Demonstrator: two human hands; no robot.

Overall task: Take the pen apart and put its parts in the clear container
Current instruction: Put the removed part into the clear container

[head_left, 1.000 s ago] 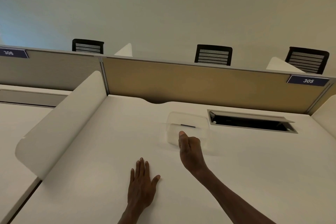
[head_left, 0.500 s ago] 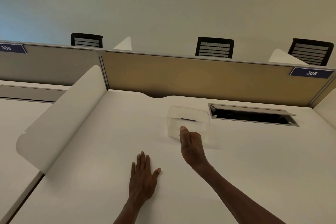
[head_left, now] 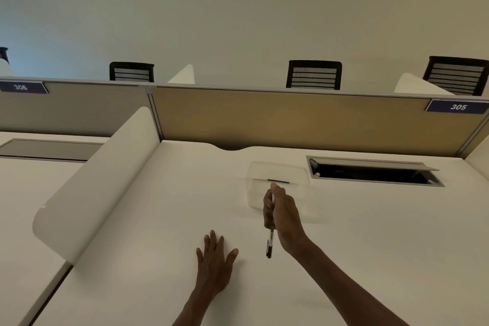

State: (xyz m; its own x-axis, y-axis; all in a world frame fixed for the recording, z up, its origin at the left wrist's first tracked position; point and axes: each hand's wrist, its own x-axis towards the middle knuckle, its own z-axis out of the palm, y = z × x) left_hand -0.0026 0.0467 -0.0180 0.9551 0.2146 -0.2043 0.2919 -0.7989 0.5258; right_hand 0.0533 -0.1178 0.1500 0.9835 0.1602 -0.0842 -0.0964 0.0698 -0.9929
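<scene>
A white pen with a dark lower end hangs near-upright above the table's middle; the clear container sits toward the far edge.

A white desk carries everything. The left hand lies flat on it, palm down, fingers spread. A clear container stands on the desk beyond that hand and to its right. Farther right, a cable hatch is set into the top, its lid open. A white divider rises from the desk's edge, left of the hand.
</scene>
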